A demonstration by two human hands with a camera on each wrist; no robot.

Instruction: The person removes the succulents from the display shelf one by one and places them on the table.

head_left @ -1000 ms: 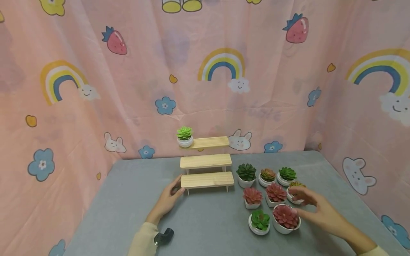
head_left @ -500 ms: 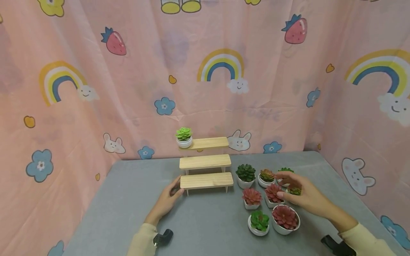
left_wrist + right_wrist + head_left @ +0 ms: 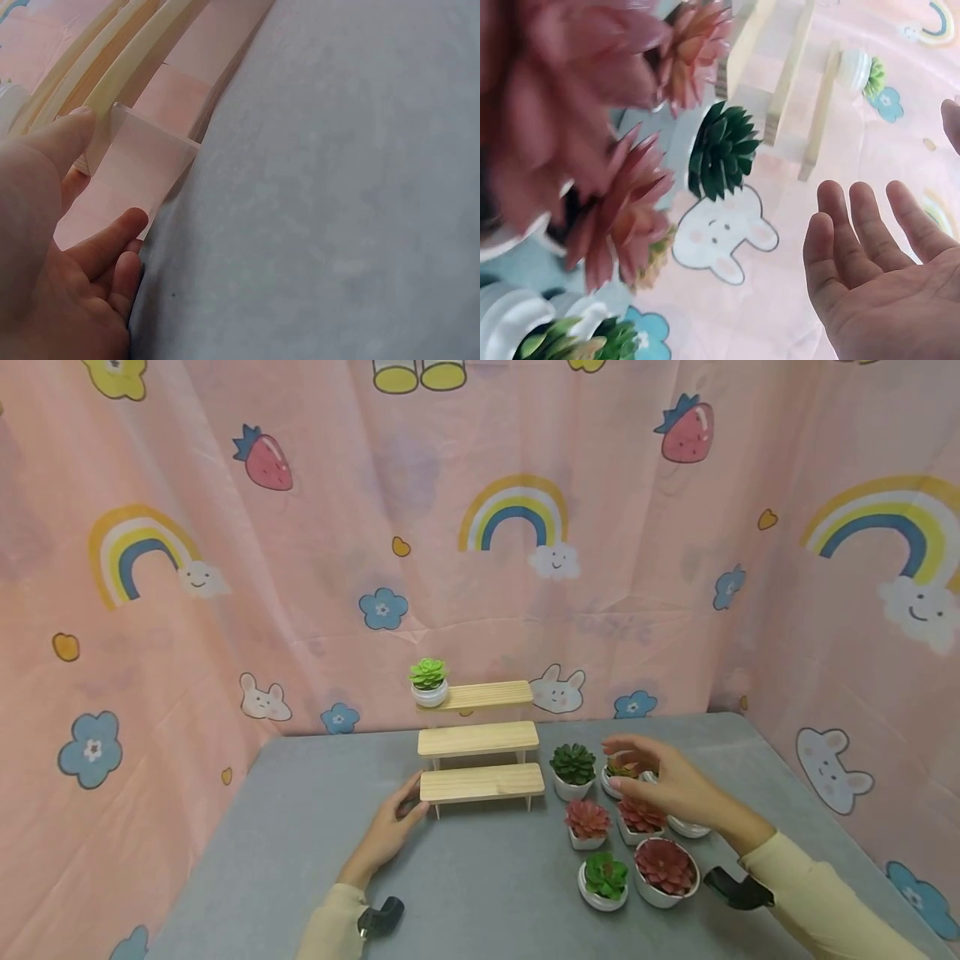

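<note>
My left hand (image 3: 392, 831) holds the left end of a three-tier wooden display stand (image 3: 482, 782); in the left wrist view, its thumb lies on the board's end beside the clear leg (image 3: 131, 165). Above the back row of potted succulents hovers my right hand (image 3: 671, 785), fingers spread and gently bent, holding nothing. Beneath it an orange-green succulent (image 3: 621, 768) is partly covered. The dark green succulent (image 3: 573, 765) stands just left of that hand. In the right wrist view, the right hand (image 3: 892, 277) shows apart from the plants.
A light green succulent (image 3: 429, 682) sits on the top tier's left end. Nearer on the grey table (image 3: 315, 860) are two pink-red succulents (image 3: 587, 821), a larger dark red one (image 3: 665, 870) and a green one (image 3: 603, 877). A patterned pink curtain (image 3: 315, 568) hangs behind.
My right hand has moved left and away from me, from beside the right-hand pots to above the orange-green succulent. The left hand stays at the stand's end.
</note>
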